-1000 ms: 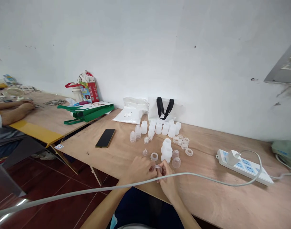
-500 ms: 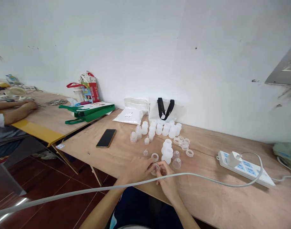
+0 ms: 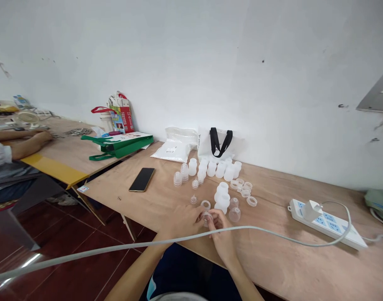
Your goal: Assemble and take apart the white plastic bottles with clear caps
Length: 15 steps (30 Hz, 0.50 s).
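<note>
My left hand [image 3: 185, 221] and my right hand [image 3: 222, 238] meet over the plywood table [image 3: 273, 259], both pinching a small translucent plastic cup-like piece [image 3: 206, 218]. Just beyond my fingers lies a clear plastic ring [image 3: 205, 205], with a small clear cone [image 3: 194, 199] to its left. A stack of white translucent bottle parts [image 3: 222, 197] and a clear cup [image 3: 234, 214] stand close to my right hand. Further back are a group of translucent bottles [image 3: 212, 169] and several clear rings [image 3: 241, 187].
A white cable [image 3: 178, 240] runs across my view above my hands to a white power strip [image 3: 320, 221]. A black phone [image 3: 142, 179] lies left. White bags [image 3: 175, 146] lean on the wall. A co-worker's arm [image 3: 24, 144] rests on the adjoining table.
The whole scene has shifted slightly in view as my head turned. My fingers have turned the small translucent piece, and it now sits lower between my hands.
</note>
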Each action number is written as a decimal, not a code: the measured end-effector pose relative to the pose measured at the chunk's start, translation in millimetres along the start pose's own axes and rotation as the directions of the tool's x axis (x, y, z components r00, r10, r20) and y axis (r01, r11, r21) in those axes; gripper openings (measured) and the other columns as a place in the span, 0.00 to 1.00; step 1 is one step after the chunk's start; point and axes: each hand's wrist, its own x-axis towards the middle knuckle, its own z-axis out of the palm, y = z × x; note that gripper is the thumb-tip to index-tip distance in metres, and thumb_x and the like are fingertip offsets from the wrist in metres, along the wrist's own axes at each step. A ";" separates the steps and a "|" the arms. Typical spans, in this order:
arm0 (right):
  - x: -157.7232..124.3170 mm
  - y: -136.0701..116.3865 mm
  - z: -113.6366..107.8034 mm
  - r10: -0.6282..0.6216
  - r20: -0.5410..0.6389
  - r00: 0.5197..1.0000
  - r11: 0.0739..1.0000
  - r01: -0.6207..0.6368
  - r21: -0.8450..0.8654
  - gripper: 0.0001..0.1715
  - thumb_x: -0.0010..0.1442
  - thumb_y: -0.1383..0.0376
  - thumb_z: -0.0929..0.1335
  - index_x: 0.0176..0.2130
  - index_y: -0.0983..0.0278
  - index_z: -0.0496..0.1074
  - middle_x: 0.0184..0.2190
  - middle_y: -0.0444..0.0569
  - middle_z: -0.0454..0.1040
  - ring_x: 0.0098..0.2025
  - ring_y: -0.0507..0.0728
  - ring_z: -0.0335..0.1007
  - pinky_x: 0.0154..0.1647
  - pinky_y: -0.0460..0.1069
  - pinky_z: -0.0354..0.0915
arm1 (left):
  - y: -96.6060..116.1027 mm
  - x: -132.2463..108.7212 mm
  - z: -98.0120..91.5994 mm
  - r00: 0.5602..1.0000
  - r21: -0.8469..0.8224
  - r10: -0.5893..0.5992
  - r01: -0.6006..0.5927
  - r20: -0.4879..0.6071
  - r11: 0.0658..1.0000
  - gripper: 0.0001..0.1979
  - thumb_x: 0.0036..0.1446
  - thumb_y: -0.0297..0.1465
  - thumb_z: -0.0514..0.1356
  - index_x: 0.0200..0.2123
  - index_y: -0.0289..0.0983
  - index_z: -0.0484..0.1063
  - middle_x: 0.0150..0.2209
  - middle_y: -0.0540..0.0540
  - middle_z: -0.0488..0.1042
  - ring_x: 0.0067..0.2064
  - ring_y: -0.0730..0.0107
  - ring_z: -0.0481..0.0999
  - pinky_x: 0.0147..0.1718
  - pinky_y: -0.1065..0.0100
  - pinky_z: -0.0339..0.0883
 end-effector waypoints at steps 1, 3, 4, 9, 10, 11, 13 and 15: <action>0.2 -0.4 0.0 -0.011 0.013 1.000 1.000 0.011 0.001 0.20 0.64 0.47 0.68 0.44 0.60 0.75 0.32 0.47 0.77 0.31 0.56 0.72 0.31 0.48 0.69 | -0.3 0.8 -0.8 1.000 0.018 -0.009 0.009 0.002 1.000 0.14 0.70 0.39 0.50 0.43 0.38 0.71 0.36 0.43 0.77 0.37 0.59 0.76 0.36 0.65 0.63; 0.5 -0.5 -0.3 -0.030 0.033 0.999 1.000 0.030 -0.003 0.21 0.64 0.48 0.68 0.46 0.60 0.75 0.34 0.48 0.78 0.34 0.57 0.73 0.34 0.49 0.70 | 0.9 2.1 -3.2 0.999 0.063 -0.043 0.043 -0.001 0.997 0.12 0.69 0.38 0.51 0.42 0.38 0.71 0.35 0.44 0.76 0.36 0.60 0.76 0.35 0.66 0.63; 0.6 -0.2 -0.7 -0.033 0.032 0.999 0.999 0.034 -0.004 0.20 0.64 0.48 0.68 0.47 0.60 0.75 0.35 0.49 0.78 0.35 0.57 0.74 0.35 0.49 0.71 | 2.2 2.1 -4.9 0.998 0.067 -0.057 0.057 -0.001 0.996 0.11 0.69 0.38 0.52 0.42 0.38 0.70 0.34 0.44 0.76 0.36 0.60 0.76 0.35 0.66 0.63; 0.5 2.0 -3.3 -0.035 -0.022 0.999 0.999 0.035 0.000 0.18 0.66 0.50 0.67 0.45 0.60 0.75 0.38 0.50 0.79 0.37 0.58 0.74 0.39 0.51 0.72 | 5.6 -3.4 -16.8 0.997 -0.155 0.019 -0.007 0.077 0.988 0.17 0.67 0.47 0.55 0.46 0.40 0.69 0.38 0.47 0.76 0.37 0.63 0.75 0.35 0.67 0.63; 0.1 2.4 -3.5 -0.039 -0.023 0.999 0.999 0.039 -0.004 0.18 0.67 0.51 0.66 0.46 0.60 0.75 0.39 0.51 0.79 0.38 0.58 0.74 0.40 0.52 0.72 | 4.3 -4.1 -18.8 0.995 -0.218 0.050 -0.031 0.081 0.976 0.18 0.67 0.48 0.53 0.46 0.40 0.69 0.39 0.47 0.76 0.38 0.63 0.74 0.36 0.67 0.63; -0.5 2.9 -3.4 -0.044 -0.020 0.999 0.999 0.044 -0.016 0.17 0.67 0.51 0.66 0.46 0.60 0.75 0.40 0.51 0.79 0.39 0.58 0.74 0.41 0.52 0.72 | 2.3 -4.0 -20.4 0.995 -0.266 0.069 -0.048 0.072 0.963 0.20 0.69 0.49 0.51 0.45 0.40 0.70 0.39 0.48 0.76 0.38 0.64 0.74 0.37 0.67 0.64; -2.2 4.3 -2.9 -0.058 -0.010 0.998 0.996 0.057 -0.063 0.16 0.68 0.53 0.66 0.47 0.59 0.74 0.41 0.51 0.79 0.39 0.58 0.75 0.43 0.53 0.72 | -2.9 -1.7 -22.1 0.997 -0.321 0.071 -0.057 0.032 0.945 0.23 0.72 0.47 0.44 0.41 0.39 0.71 0.36 0.48 0.75 0.38 0.66 0.73 0.39 0.66 0.63; -4.1 6.1 -2.1 -0.075 0.004 0.997 0.990 0.075 -0.116 0.14 0.68 0.54 0.66 0.46 0.59 0.74 0.41 0.50 0.79 0.40 0.59 0.75 0.45 0.53 0.72 | -8.6 2.3 -22.1 0.997 -0.372 0.069 -0.052 0.033 0.927 0.24 0.72 0.47 0.44 0.37 0.38 0.71 0.33 0.48 0.73 0.36 0.68 0.72 0.37 0.67 0.63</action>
